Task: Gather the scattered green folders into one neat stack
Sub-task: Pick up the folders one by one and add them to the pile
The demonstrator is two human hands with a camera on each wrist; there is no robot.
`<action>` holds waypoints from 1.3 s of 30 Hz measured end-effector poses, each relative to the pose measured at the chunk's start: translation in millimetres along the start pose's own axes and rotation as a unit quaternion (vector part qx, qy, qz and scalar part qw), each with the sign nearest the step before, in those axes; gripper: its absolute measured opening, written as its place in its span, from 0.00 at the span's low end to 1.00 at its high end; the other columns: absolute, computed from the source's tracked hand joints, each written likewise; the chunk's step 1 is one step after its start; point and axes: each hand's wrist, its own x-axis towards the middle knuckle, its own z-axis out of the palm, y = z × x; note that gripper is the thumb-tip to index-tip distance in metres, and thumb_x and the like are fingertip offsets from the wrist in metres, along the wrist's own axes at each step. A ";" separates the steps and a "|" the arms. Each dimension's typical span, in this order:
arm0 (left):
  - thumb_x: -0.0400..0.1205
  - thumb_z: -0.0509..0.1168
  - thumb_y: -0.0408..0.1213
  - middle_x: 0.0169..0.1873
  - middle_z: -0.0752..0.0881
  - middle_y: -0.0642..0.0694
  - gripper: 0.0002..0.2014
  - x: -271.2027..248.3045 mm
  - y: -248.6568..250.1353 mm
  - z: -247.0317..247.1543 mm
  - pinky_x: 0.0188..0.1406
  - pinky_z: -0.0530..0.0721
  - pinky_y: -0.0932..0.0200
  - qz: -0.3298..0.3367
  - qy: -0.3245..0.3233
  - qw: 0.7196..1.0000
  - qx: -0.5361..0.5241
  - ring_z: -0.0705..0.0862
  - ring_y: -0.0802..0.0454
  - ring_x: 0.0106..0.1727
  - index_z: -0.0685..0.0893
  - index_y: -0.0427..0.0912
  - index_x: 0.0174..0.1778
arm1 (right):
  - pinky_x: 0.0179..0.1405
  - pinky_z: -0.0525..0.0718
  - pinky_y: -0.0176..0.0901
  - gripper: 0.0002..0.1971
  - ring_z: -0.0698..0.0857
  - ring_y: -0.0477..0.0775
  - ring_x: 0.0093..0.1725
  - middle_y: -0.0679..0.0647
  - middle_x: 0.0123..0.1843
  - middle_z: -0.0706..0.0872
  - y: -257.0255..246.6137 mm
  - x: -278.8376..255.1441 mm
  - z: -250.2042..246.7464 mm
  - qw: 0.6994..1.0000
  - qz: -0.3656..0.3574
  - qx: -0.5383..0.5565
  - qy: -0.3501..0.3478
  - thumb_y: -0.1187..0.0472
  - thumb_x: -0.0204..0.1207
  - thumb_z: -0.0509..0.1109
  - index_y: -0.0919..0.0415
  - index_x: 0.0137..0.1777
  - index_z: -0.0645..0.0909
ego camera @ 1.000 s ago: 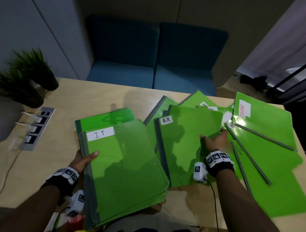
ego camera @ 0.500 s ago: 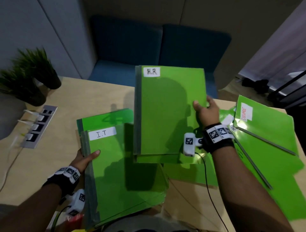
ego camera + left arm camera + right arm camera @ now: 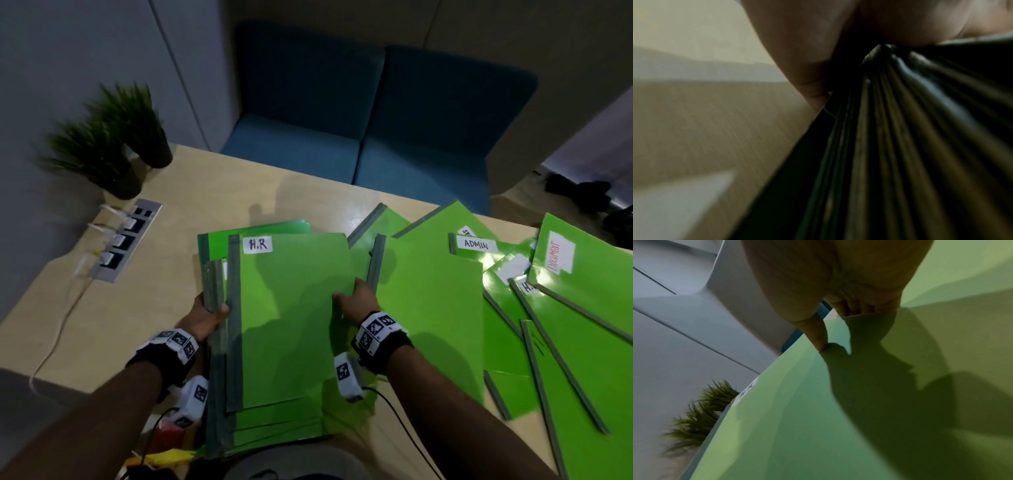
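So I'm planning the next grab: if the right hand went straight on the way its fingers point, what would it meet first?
Probably the grey spine of the unlabelled folder just beyond the right hand, which holds the H.R folder; depth is unclear.

Blue sofa [image 3: 370, 113] behind wooden table [image 3: 212, 192], grey wall [image 3: 85, 51] left.

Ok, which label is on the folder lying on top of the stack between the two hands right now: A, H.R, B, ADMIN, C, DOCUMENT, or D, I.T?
A: the top folder of the stack carries a white label reading H.R, with the right hand gripping its right edge and the left hand holding the stack's spines.
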 end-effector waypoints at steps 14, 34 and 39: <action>0.45 0.85 0.58 0.74 0.75 0.40 0.70 -13.0 12.3 0.9 0.75 0.69 0.36 -0.085 -0.028 0.982 -0.167 0.75 0.36 0.73 0.57 0.48 0.83 | 0.73 0.71 0.48 0.40 0.72 0.62 0.77 0.61 0.80 0.70 6.7 -7.9 8.2 0.986 -0.038 -0.150 -0.054 0.61 0.81 0.68 0.66 0.85 0.47; 0.79 0.69 0.27 0.71 0.74 0.37 0.38 10.2 -6.0 5.7 0.64 0.73 0.43 -0.092 0.010 0.984 -0.152 0.76 0.38 0.65 0.58 0.43 0.83 | 0.78 0.62 0.69 0.32 0.60 0.69 0.82 0.62 0.85 0.58 263.9 -24.5 -197.7 0.926 0.206 -0.151 0.277 0.46 0.79 0.67 0.53 0.81 0.63; 0.82 0.64 0.26 0.59 0.80 0.41 0.32 9.4 -5.7 8.4 0.48 0.76 0.51 -0.082 0.024 0.985 -0.151 0.78 0.42 0.51 0.61 0.40 0.82 | 0.63 0.80 0.58 0.29 0.80 0.70 0.62 0.64 0.66 0.82 245.9 -31.8 -187.9 0.931 0.123 -0.220 0.264 0.56 0.74 0.72 0.58 0.76 0.73</action>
